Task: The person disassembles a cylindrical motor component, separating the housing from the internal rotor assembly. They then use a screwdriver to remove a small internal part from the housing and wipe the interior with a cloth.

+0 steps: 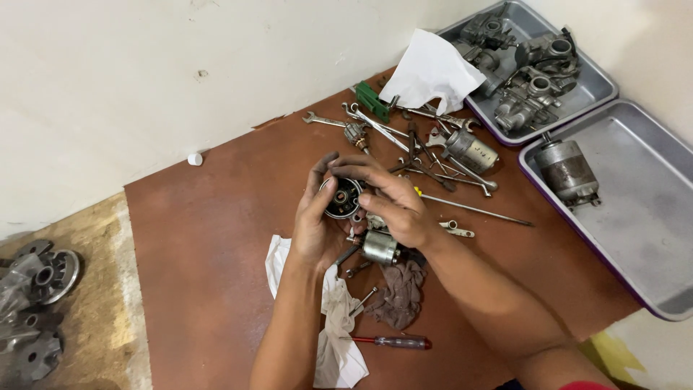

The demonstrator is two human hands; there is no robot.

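Note:
My left hand (pixel 315 220) cups a small round black motor end cap (pixel 342 199) from the left and below. Fingers of my right hand (pixel 390 196) press on its top and right side, so both hands grip it above the brown board (pixel 209 238). Just below the hands lies a short silver motor cylinder (pixel 380 248). A dark brown rag (pixel 399 292) sits under my right wrist, and a white cloth (pixel 336 339) lies under my left forearm.
Wrenches and loose tools (pixel 404 141) are scattered behind the hands, with a long thin rod (pixel 473 210) to the right. A red-handled screwdriver (pixel 393 341) lies near. Two grey trays (pixel 635 217) at right hold a starter motor (pixel 567 171) and carburettors (pixel 530 79). Metal parts (pixel 36 289) lie on the floor at left.

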